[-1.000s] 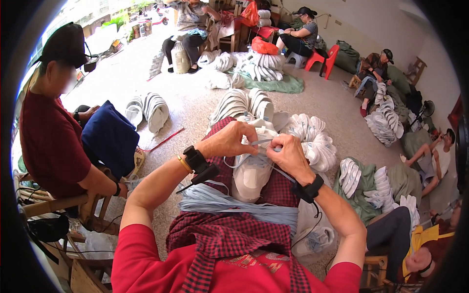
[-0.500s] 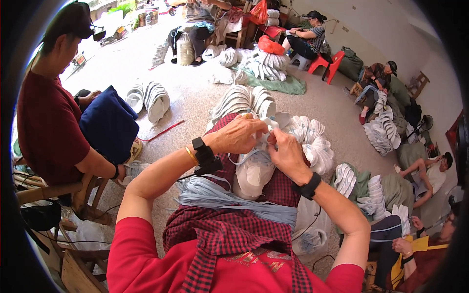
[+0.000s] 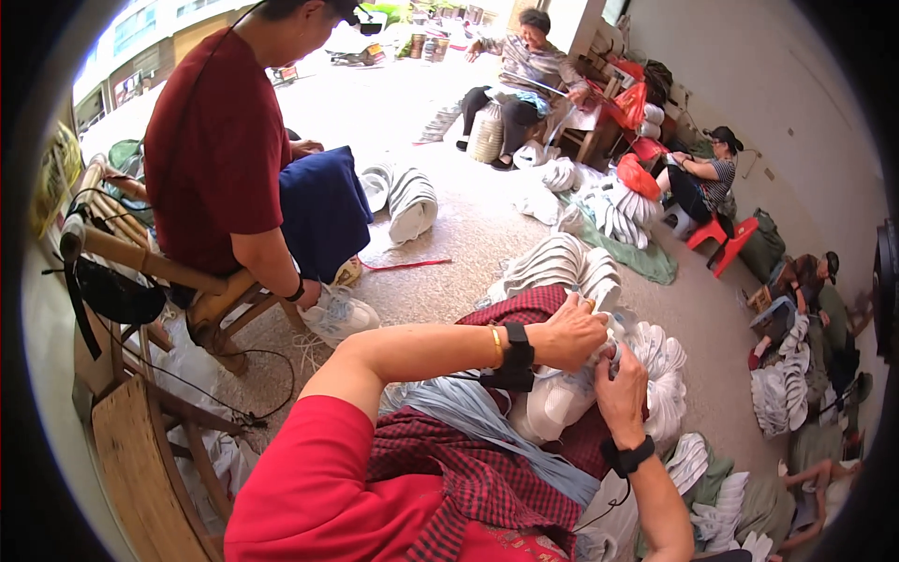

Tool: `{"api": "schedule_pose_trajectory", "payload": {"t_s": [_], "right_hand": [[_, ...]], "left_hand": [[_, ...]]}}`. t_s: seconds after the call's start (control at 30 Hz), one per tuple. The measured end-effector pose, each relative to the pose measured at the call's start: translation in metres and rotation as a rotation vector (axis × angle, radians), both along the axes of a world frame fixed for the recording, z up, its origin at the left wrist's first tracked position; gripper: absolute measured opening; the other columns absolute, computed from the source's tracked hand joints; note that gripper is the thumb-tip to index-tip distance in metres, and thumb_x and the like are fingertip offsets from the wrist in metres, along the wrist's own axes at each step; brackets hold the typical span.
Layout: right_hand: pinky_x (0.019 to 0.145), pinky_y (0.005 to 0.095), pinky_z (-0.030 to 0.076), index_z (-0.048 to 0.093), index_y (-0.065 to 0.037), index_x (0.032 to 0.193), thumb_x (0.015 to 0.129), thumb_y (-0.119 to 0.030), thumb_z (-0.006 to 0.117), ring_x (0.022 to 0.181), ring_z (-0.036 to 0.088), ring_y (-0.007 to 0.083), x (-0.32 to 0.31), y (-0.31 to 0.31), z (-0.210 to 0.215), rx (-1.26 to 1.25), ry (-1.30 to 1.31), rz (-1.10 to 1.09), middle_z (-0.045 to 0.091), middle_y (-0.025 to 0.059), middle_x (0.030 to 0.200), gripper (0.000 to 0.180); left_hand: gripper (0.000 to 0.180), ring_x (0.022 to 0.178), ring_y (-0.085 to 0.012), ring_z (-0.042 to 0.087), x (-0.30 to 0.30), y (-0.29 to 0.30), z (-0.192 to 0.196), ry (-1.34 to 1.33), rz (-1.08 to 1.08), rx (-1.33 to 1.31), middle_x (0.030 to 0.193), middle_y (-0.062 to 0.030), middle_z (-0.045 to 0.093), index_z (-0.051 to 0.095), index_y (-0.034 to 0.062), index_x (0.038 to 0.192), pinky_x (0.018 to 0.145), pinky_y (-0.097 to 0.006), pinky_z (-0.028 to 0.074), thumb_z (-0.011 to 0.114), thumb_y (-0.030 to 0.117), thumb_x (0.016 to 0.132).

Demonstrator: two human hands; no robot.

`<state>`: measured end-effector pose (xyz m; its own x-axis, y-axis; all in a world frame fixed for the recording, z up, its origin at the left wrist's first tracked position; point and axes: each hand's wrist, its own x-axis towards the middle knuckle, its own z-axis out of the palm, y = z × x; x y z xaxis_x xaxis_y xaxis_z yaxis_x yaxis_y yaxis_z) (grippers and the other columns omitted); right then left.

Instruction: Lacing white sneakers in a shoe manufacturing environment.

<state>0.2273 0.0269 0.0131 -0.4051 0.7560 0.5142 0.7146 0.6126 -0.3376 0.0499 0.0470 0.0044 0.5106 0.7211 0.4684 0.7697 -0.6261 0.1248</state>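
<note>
Left hand and right hand meet, fingers narrowed, at the shoe's far end, exactly what they grip being too hidden to tell; with it resting on the lap beneath them, an uneven tug could twist it, and shifting legs could spill the laces nearer the wearer.

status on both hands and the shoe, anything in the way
Left hand and right hand close together at white shoe. Hands partly hiding it. Blue-grey lace bundle near its toe.
</note>
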Motion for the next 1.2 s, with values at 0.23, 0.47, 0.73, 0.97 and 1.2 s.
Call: {"api": "schedule_pose_trajectory", "payload": {"t_s": [0.23, 0.47, 0.73, 0.97, 1.2], "right_hand": [[0.067, 0.0494, 0.047, 0.062, 0.003, 0.09, 0.093, -0.012, 0.059, 0.075, 0.063, 0.0425, 0.008, -0.002, -0.005, -0.023, 0.057, 0.035, 0.064, 0.0233, 0.081, 0.016], [0.064, 0.0472, 0.048, 0.069, 0.002, 0.088, 0.101, -0.021, 0.053, 0.073, 0.066, 0.0378, 0.029, -0.003, -0.004, -0.083, 0.223, -0.008, 0.068, 0.0209, 0.08, 0.031], [0.058, 0.0343, 0.049, 0.074, 0.0, 0.091, 0.101, -0.029, 0.051, 0.06, 0.064, 0.0153, 0.124, 0.045, -0.012, -0.123, 0.42, -0.299, 0.072, 0.0084, 0.069, 0.038], [0.065, 0.0319, 0.054, 0.074, 0.0, 0.089, 0.098, -0.037, 0.053, 0.065, 0.066, 0.0144, 0.215, 0.057, -0.009, -0.247, 0.376, -0.313, 0.071, 0.0068, 0.07, 0.044], [0.063, 0.0324, 0.053, 0.07, -0.003, 0.095, 0.082, -0.012, 0.064, 0.063, 0.065, 0.0207, 0.122, 0.019, 0.0, -0.251, -0.142, -0.094, 0.069, 0.0103, 0.077, 0.017]], "left_hand": [[0.015, 0.094, -0.0355, 0.057, -0.003, -0.011, 0.006, -0.035, -0.036, -0.083, 0.1, -0.0186, 0.057, 0.065, -0.0017, 0.074, 0.07, -0.047, 0.047, 0.065, 0.011, 0.065], [0.038, 0.077, -0.0283, 0.066, -0.084, 0.001, 0.009, -0.045, 0.576, 0.091, 0.086, -0.02, 0.064, 0.058, -0.0069, 0.105, 0.064, -0.041, 0.054, 0.063, 0.014, 0.074], [0.024, 0.093, -0.0372, 0.066, -0.254, -0.004, 0.015, 0.131, 1.073, 0.177, 0.108, -0.0174, 0.059, 0.067, -0.009, 0.085, 0.079, -0.05, 0.054, 0.061, 0.011, 0.073], [0.033, 0.101, -0.0404, 0.064, -0.329, -0.003, 0.015, 0.168, 1.303, 0.067, 0.115, -0.0188, 0.056, 0.068, -0.0046, 0.102, 0.081, -0.047, 0.057, 0.066, 0.02, 0.08], [0.021, 0.102, -0.0373, 0.061, -0.175, 0.008, -0.017, -0.173, 0.542, 0.0, 0.108, -0.0208, 0.062, 0.066, 0.0, 0.097, 0.09, -0.046, 0.048, 0.069, 0.016, 0.084]]}}
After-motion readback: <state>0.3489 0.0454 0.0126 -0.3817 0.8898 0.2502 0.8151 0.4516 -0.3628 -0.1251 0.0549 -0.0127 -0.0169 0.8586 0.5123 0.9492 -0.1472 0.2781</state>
